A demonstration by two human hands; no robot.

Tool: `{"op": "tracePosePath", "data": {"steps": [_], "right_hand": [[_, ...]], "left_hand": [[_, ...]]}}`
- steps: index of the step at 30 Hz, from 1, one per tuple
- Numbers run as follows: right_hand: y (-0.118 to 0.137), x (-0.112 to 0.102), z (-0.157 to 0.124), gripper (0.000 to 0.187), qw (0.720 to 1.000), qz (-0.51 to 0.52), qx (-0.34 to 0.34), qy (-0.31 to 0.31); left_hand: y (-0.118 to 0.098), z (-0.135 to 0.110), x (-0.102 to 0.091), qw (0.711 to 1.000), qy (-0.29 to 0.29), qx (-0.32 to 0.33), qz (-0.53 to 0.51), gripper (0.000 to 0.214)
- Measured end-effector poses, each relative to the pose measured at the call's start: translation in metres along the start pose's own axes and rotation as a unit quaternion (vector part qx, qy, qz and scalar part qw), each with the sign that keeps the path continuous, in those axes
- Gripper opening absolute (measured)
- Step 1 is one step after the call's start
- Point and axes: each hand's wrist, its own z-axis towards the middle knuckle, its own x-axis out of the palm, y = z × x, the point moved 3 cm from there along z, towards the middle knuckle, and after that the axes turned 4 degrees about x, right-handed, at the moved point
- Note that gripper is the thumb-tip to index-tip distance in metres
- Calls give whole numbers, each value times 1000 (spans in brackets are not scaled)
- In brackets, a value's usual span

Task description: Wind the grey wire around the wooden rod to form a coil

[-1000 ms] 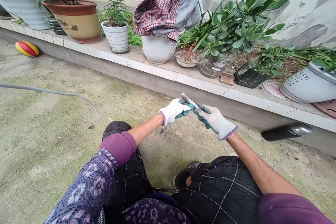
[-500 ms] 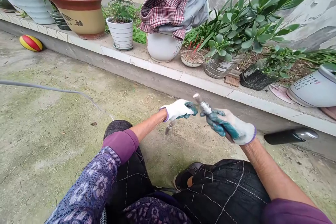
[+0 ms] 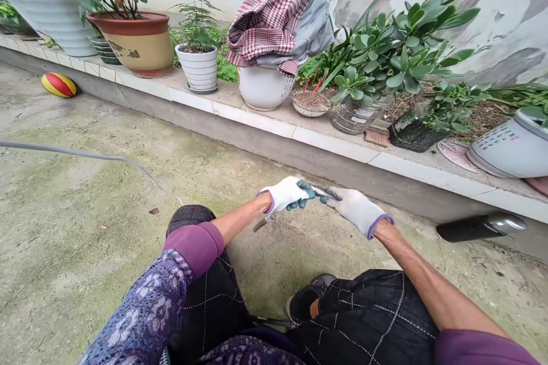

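My gloved left hand (image 3: pixel 293 194) is closed around a thin stick-like piece. Its brown end (image 3: pixel 262 223), with a pale band, pokes out below my left wrist. My right hand (image 3: pixel 353 208), in a matching white glove with dark green fingers, is closed too. Between the fingertips of both hands runs a silver-wrapped stick (image 3: pixel 319 190). My right fingers hide much of it, and whether it joins the piece in my left hand I cannot tell. Both hands hang above the concrete, in front of my knees.
Along a tiled ledge (image 3: pixel 252 120) stand several potted plants, a cloth-covered white pot (image 3: pixel 261 88) and a small brush (image 3: pixel 377 137). A black bottle (image 3: pixel 466 228) lies by its foot at right. A ball (image 3: pixel 59 85) and a grey hose (image 3: pixel 85 153) lie on the ground at left.
My right hand has moved left and turned over, back upward, bringing the silver-wrapped stick to my left fingertips. The stick, upright and tilted before, now lies nearly level. My left hand has lowered slightly.
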Motion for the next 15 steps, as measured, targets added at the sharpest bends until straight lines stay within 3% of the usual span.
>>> {"op": "tracePosePath", "data": {"steps": [3,5,7,11,15], "right_hand": [[-1,-18,-3,23,990,127,54,-36],[2,-27,-10,27,963,253,83,-45],[10,-35,-17,31,932,356,61,-37],[20,-42,-31,39,877,477,5,65],[19,-32,-48,41,894,389,-11,224]], "left_hand": [[-7,-1,-2,996,4,18,-93,9],[-10,0,-4,992,7,20,-121,9],[-12,3,-9,994,-7,25,-106,11],[-16,12,-19,999,2,39,-35,8],[-21,18,-17,994,74,60,62,7]]}}
